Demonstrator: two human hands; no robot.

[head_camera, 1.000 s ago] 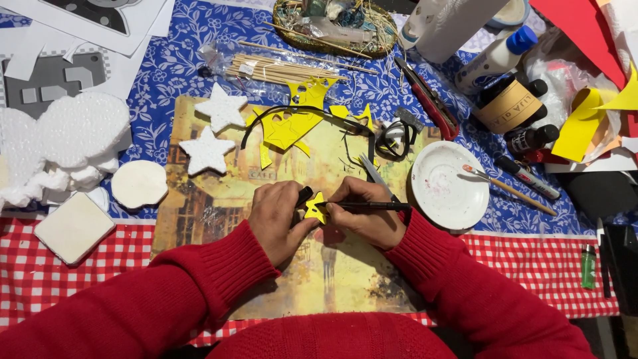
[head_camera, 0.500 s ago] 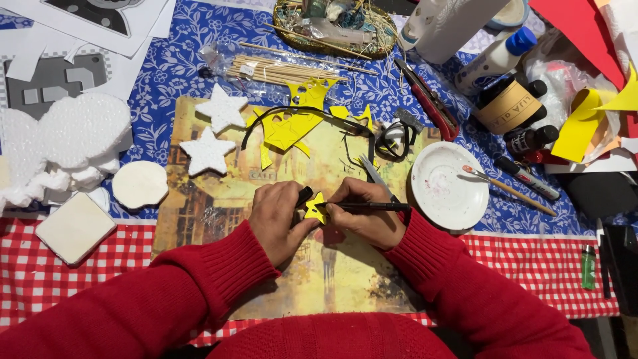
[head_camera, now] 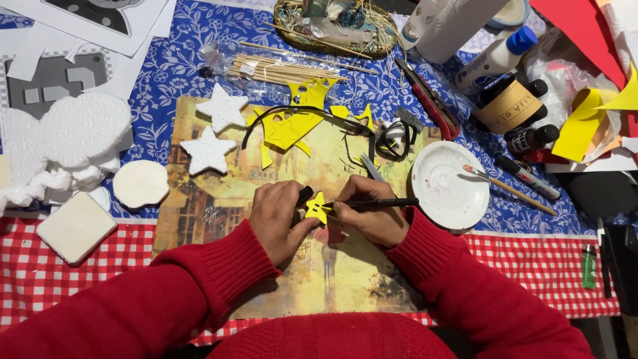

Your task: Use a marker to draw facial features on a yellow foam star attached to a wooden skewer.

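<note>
Nearest us, both red sleeves point(head_camera: 166, 292) come in over the checked cloth point(head_camera: 531, 266) to the picture mat point(head_camera: 212, 199). We judge the step in hand to be marking or trimming a small yellow star point(head_camera: 318, 207) with a thin black tool point(head_camera: 375, 203); whether that is a pen or a blade we cannot tell. Our left hand point(head_camera: 279, 219) is curled, thumb and fingers pinching the star just above the mat, at its middle. Our right hand point(head_camera: 373, 216) is closed round the tool in a writing grip, its tip touching the star's right edge. The next stroke calls for a steady pinch and a slight turn of the star to follow its outline.

Beyond the hands lie yellow offcuts point(head_camera: 289, 129) and two white stars point(head_camera: 216, 129), with a white dish point(head_camera: 448, 186) to the right. Farther off are skewers point(head_camera: 286, 68), bottles point(head_camera: 508, 106) and a basket point(head_camera: 332, 26)
</note>
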